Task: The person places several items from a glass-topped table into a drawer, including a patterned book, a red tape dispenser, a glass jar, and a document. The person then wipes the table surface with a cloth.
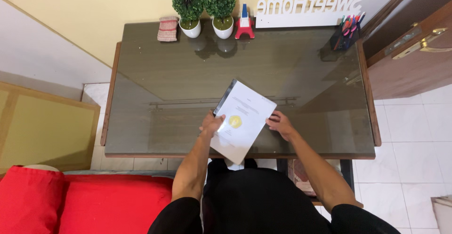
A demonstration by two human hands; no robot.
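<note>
Fingers of the left hand [213, 123] curled over the left long edge of a white bound document [242, 120], thumb on its cover, pinching that edge, while the fingers of the right hand [280, 122] lay loosely spread and flat, their tips touching the document's right edge. The document sat tilted, its top leaning to the right, near the middle of the near edge of the glass-topped table [155, 74], with its lower corner jutting past that edge toward the person. A round yellow emblem [235, 121] showed on the cover, and a dark spine ran along the upper left side. Whether the document rested fully on the glass or was lifted slightly at the left could not be told. Along the far edge stood two small round green plants in white pots [204, 6], a folded pinkish cloth [167, 29] to their left, and a small red, white and blue tower model [245, 22] to their right. White cut-out lettering [310, 6] leaned against the wall beyond, and a dark pen holder [346, 32] with coloured pens stood at the far right corner. A red cushion [84, 201] lay below the near left corner, and a wooden door [414, 50] stood to the right.
</note>
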